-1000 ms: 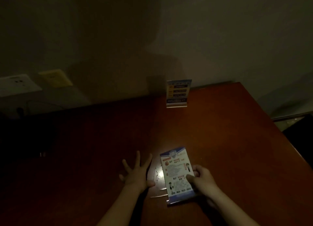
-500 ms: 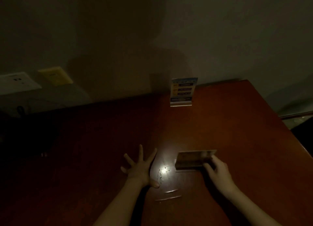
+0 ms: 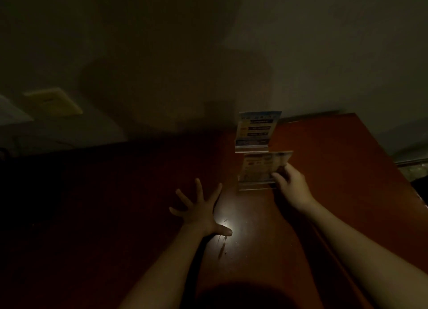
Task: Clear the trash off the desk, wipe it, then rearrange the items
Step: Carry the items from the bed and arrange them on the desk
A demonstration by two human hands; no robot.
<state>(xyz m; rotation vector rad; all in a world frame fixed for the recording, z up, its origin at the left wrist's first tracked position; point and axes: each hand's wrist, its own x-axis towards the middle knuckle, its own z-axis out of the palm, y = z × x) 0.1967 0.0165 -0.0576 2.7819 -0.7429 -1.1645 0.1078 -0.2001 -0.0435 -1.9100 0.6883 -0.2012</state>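
You face dim grey wall [image 3: 324, 42] across upper frame, large soft shadow [image 3: 162, 88] at centre. Yellowish wall plate [image 3: 52, 102] upper left, paler plate [image 3: 9, 116] at left edge beside it. Reddish-brown desk [image 3: 335, 181] fills lower frame, back edge against wall. Small bright glare [image 3: 234, 226] low centre. Far right edge too dark for you to read.

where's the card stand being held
The clear acrylic card stand is right of centre in the head view, in the right hand, in front of the blue standing sign.

A glossy finish is noted on the reddish-brown wooden desk [image 3: 335, 165]. Printed paper is enclosed in the rear clear plastic stand [image 3: 257, 129] and the nearer clear plastic stand [image 3: 257, 169].
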